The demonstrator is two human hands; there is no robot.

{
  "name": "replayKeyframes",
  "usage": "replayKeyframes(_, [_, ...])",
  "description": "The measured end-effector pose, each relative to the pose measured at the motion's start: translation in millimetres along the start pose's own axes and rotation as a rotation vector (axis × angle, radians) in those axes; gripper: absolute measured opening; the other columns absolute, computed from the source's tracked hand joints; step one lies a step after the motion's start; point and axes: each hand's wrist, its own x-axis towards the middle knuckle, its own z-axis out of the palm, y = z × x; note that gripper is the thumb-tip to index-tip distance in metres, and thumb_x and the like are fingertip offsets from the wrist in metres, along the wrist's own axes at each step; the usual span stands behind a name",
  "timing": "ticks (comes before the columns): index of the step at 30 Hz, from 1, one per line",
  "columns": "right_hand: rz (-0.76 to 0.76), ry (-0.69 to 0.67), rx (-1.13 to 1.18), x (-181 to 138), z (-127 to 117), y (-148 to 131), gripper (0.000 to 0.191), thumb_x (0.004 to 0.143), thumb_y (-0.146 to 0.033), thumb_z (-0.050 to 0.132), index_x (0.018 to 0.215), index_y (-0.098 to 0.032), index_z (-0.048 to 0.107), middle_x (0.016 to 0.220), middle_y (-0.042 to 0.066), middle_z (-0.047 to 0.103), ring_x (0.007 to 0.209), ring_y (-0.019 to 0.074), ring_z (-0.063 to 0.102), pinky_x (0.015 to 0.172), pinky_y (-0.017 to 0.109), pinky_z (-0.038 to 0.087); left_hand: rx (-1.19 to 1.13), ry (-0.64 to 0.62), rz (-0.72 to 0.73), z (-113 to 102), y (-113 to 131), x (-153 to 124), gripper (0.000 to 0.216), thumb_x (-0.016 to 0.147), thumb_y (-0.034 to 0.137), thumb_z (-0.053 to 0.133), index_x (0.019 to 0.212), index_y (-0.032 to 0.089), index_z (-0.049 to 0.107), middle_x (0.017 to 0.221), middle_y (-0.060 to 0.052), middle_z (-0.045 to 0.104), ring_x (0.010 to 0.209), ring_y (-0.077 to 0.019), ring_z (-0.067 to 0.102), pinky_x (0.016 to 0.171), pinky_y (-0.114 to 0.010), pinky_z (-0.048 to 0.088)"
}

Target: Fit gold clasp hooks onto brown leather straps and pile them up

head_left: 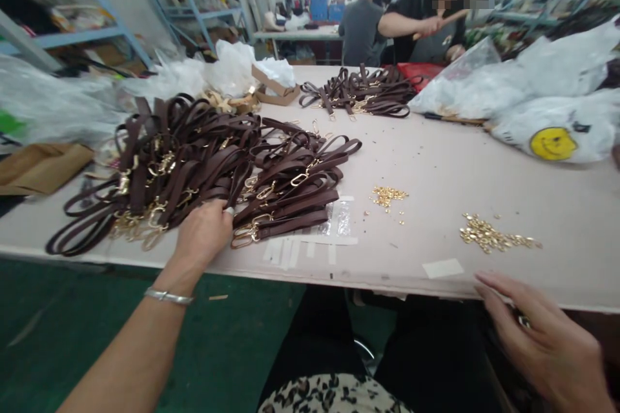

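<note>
On the left part of the table, my left hand [206, 232] is closed at the front of a heap of dark brown straps [194, 142], its fingers around a strap [237, 174]. The straps are looped and carry gold-coloured metal clasps [300, 179]. More straps lie stacked just right of that hand. My right hand [542, 335] is at the table's front edge on the right, fingers curled together. A small gold-coloured piece [524, 321] glints between them; its shape is unclear. Past its fingertips lies a scatter of small gold-coloured metal bits [489, 234].
Another small pile of gold-coloured bits [387, 196] lies mid-table. Farther back are more brown straps [363, 90] and white plastic bags [552, 103]. A paper slip [443, 268] lies near the front edge. Across the table a person [426, 26] holds a long thin object.
</note>
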Motion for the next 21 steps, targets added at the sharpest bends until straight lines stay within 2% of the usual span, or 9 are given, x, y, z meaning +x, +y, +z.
replayKeyframes(3, [-0.271,-0.178,-0.201,27.8,47.4,-14.0,0.033,0.098,-0.040,0.050,0.121,-0.023,0.066,0.120,0.008,0.068,0.109,0.0263,0.063,0.101,0.045,0.048,-0.030,0.023,-0.017,-3.3,-1.0,-0.7,0.046,0.091,0.027,0.037,0.119,0.009,0.068,0.114,-0.021,0.072,0.104,-0.0366,0.067,0.089,-0.043,0.049])
replayKeyframes(6, [-0.332,-0.257,-0.377,52.6,80.9,-20.3,0.040,0.101,-0.038,0.042,0.129,-0.017,0.062,0.130,0.013,0.064,0.119,0.0298,0.057,0.104,0.049,0.046,-0.211,0.066,-0.095,-10.5,-4.1,-6.2,0.042,0.089,0.030,0.042,0.117,0.012,0.069,0.113,-0.019,0.073,0.102,-0.0347,0.068,0.086,-0.041,0.050])
replayKeyframes(9, [-0.410,-0.278,-0.423,66.3,96.1,-13.5,0.042,0.101,-0.037,0.039,0.129,-0.015,0.061,0.130,0.015,0.065,0.120,0.0304,0.057,0.104,0.050,0.045,-0.697,0.039,-0.165,-22.6,2.6,-25.5,0.034,0.085,0.035,0.053,0.108,0.015,0.067,0.098,-0.012,0.076,0.083,-0.0251,0.070,0.071,-0.032,0.050])
replayKeyframes(11, [-0.511,-0.270,-0.391,70.4,100.8,-4.1,0.044,0.101,-0.037,0.036,0.126,-0.012,0.063,0.127,0.016,0.067,0.117,0.0315,0.060,0.103,0.051,0.046,-1.126,-0.055,-0.194,-29.0,15.6,-43.8,0.033,0.082,0.038,0.060,0.105,0.015,0.064,0.091,-0.009,0.076,0.069,-0.0181,0.067,0.059,-0.025,0.047])
replayKeyframes(13, [-0.560,-0.225,-0.350,71.7,103.2,3.6,0.048,0.100,-0.039,0.033,0.122,-0.011,0.065,0.120,0.017,0.070,0.109,0.0334,0.064,0.099,0.052,0.048,-1.426,-0.143,-0.216,-31.1,32.2,-62.1,0.032,0.080,0.037,0.067,0.102,0.015,0.062,0.089,-0.008,0.075,0.064,-0.0135,0.065,0.055,-0.021,0.044])
replayKeyframes(15, [-0.464,-0.143,-0.316,70.3,101.2,3.8,0.050,0.098,-0.046,0.035,0.118,-0.013,0.068,0.112,0.016,0.073,0.099,0.0333,0.068,0.090,0.050,0.053,-1.616,-0.210,-0.232,-30.5,48.8,-79.1,0.030,0.079,0.034,0.072,0.100,0.014,0.064,0.088,-0.008,0.075,0.065,-0.0117,0.065,0.055,-0.019,0.044])
replayKeyframes(17, [-0.262,-0.079,-0.244,65.9,95.0,-6.5,0.048,0.095,-0.054,0.043,0.111,-0.019,0.072,0.103,0.011,0.075,0.088,0.0307,0.071,0.078,0.045,0.058,-1.740,-0.279,-0.241,-29.3,63.1,-94.5,0.028,0.078,0.030,0.076,0.099,0.014,0.067,0.089,-0.007,0.075,0.070,-0.0122,0.067,0.059,-0.019,0.047])
replayKeyframes(19, [-0.049,-0.071,-0.088,58.5,88.5,-25.9,0.045,0.088,-0.061,0.053,0.099,-0.024,0.076,0.093,0.007,0.077,0.079,0.0275,0.073,0.069,0.039,0.059,-1.820,-0.365,-0.243,-28.1,75.4,-107.5,0.026,0.079,0.027,0.077,0.101,0.015,0.069,0.089,-0.007,0.075,0.073,-0.0135,0.069,0.063,-0.021,0.050])
replayKeyframes(21, [0.143,-0.118,0.151,48.8,85.1,-50.5,0.040,0.081,-0.061,0.063,0.091,-0.025,0.076,0.085,0.004,0.077,0.075,0.0243,0.073,0.069,0.035,0.061,-1.865,-0.446,-0.238,-26.6,87.2,-117.0,0.025,0.080,0.025,0.076,0.102,0.015,0.070,0.090,-0.006,0.075,0.074,-0.0139,0.070,0.063,-0.020,0.050])
